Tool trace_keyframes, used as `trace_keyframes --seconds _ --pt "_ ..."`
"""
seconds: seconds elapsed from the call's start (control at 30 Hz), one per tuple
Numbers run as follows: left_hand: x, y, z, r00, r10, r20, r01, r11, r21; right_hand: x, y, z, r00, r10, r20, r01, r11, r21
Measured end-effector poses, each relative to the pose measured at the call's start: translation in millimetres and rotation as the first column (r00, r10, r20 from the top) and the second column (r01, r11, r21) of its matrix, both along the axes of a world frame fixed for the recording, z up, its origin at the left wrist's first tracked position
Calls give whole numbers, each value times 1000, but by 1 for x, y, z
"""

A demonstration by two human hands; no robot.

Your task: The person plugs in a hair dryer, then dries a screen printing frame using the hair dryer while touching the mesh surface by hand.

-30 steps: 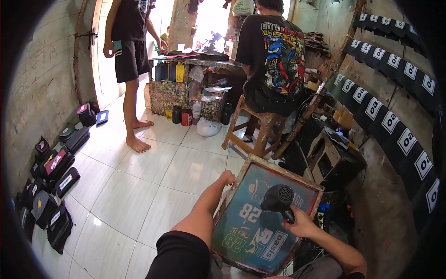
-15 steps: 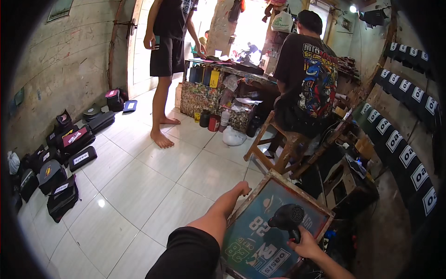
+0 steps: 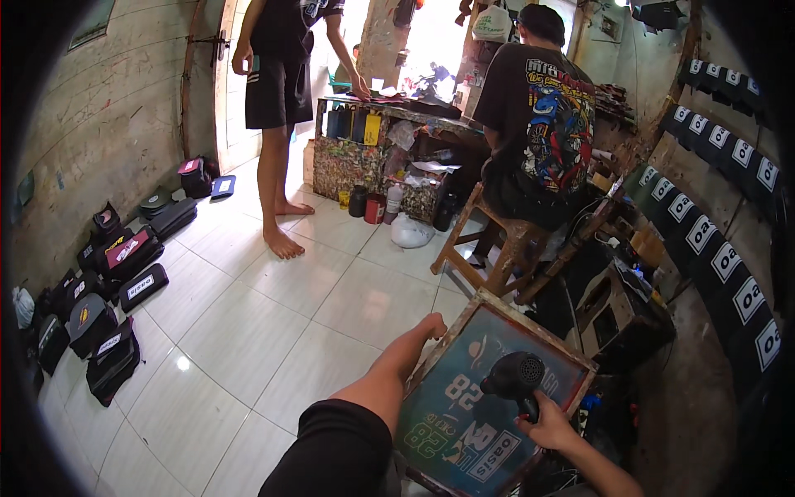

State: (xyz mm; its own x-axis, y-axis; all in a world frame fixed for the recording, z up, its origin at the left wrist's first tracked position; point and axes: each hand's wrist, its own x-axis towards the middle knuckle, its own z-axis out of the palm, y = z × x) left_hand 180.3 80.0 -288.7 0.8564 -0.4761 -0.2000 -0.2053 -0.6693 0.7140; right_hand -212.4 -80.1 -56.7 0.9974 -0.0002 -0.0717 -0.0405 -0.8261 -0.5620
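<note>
My right hand (image 3: 548, 422) is wrapped round the handle of a black hair dryer (image 3: 517, 377). The dryer is over a screen-printing frame (image 3: 464, 398), its round vented back facing up and its nozzle to the left. The frame has a worn wooden border and a blue-green mesh with pale lettering and figures. It tilts up beside my bent left leg (image 3: 389, 373), which wears black shorts. My bare foot is by the frame's left edge. My left hand is not in view.
Dark pouches (image 3: 124, 257) are piled along the left wall. One person (image 3: 281, 83) stands at a cluttered workbench (image 3: 348, 166); another person (image 3: 538, 124) sits on a wooden stool (image 3: 489, 240). Dark printed pieces (image 3: 704, 236) hang in rows at right. A white plastic bag (image 3: 411, 232) lies on the tiles.
The view has shifted slightly, so the room appears a little further left and up. My right hand still grips the hair dryer over the frame, with little movement.
</note>
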Motion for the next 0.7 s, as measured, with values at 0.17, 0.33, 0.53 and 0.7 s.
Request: trace_keyframes --seconds 0.17,0.33,0.53,0.7 --pt "16 4 -27 993 -36 114 32 999 36 6 0 -3 1000 9 -8 -9 1000 -21" --pt "25 1 -38 978 -93 187 78 993 90 7 -1 -3 999 3 -54 -5 1000 -27" --pt "17 -1 -33 990 -58 129 52 997 50 4 8 6 995 -28 -97 27 1000 -3" --pt "8 2 -17 989 -75 127 68 996 59 8 -5 -7 999 9 35 -6 996 -84"
